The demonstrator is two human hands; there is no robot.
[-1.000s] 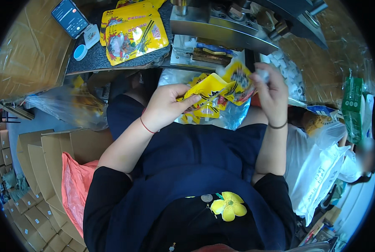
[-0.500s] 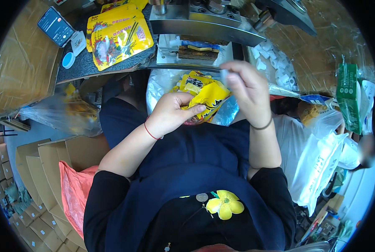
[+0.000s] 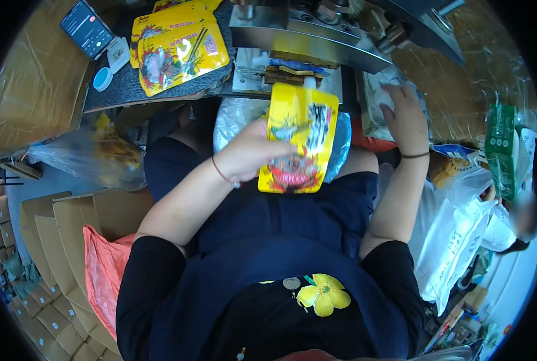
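My left hand grips a yellow spouted pouch by its left edge and holds it upright over my lap, its white spout pointing at the metal machine. My right hand is off the pouch and reaches to the right, resting on a pile of small white caps in a clear bag; whether it holds any cap is hidden. More yellow pouches lie stacked on the dark table to the upper left.
A phone and a blue-and-white lid lie on the table's left part. Flattened cardboard boxes and a red bag stand at my left. White plastic bags and a green box sit at my right, beside another person.
The pouch, gripped by both hands before, now stands upright in my left hand alone. My right hand has let go and moved right onto the white caps.
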